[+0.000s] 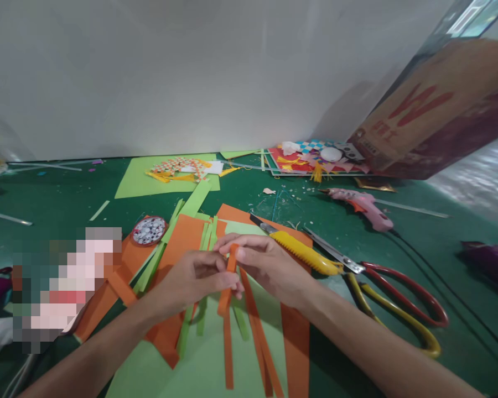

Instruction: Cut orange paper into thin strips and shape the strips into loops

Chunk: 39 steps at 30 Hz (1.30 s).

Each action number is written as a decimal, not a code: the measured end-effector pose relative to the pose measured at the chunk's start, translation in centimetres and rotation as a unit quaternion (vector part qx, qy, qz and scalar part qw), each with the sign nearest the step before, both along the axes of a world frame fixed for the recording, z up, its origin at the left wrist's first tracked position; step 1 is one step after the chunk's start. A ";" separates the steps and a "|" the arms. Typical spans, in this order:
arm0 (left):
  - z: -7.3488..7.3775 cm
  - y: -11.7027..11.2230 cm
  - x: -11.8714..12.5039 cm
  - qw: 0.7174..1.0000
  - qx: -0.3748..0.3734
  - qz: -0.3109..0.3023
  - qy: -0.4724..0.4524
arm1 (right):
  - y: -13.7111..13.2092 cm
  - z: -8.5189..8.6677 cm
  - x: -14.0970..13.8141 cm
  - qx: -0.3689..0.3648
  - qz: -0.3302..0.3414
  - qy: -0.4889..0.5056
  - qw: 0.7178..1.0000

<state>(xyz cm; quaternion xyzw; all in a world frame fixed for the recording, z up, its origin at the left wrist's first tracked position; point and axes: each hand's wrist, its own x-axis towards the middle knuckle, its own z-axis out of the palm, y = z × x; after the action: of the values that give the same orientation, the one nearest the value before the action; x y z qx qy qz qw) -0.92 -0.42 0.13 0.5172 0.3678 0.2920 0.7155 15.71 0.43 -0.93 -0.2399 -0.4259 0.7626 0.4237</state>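
Between both hands, above a pale green paper sheet, is an orange paper strip [231,265] bent over at its top. My left hand [209,276] is closed, pinching the strip from the left. From the right, my right hand [259,257] grips its upper bend between thumb and fingers. Long orange strips [261,342] hang or lie below the hands on the pale green sheet [207,359]. Green paper strips [161,254] and larger orange paper pieces [186,237] lie partly under my left hand and wrist. Some fingertips are hidden behind the paper.
Right of my hands lie a yellow-handled cutter [302,251] and scissors [398,287]. A pink glue gun [363,207] trails a black cable. A round tin of googly eyes [149,230] sits left. Woven paper crafts [182,167] and a paper bag [440,110] stand by the grey panel.
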 end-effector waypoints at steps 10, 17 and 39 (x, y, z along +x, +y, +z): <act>-0.6 0.3 0.0 0.994 0.012 0.026 -0.109 | 0.2 0.0 0.1 0.008 -0.017 0.019 1.000; -0.6 0.6 -0.1 0.990 -0.008 0.019 -0.138 | 0.0 -0.6 -0.2 0.031 -0.025 0.027 0.999; 0.4 0.1 0.4 0.984 0.087 0.151 0.040 | 0.3 -0.7 -0.2 0.171 -0.211 -0.169 0.947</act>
<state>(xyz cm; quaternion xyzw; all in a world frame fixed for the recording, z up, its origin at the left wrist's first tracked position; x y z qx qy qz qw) -0.50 -0.35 0.50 0.5270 0.4435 0.4063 0.6004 15.55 0.71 -1.60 -0.3738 -0.5546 0.5196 0.5317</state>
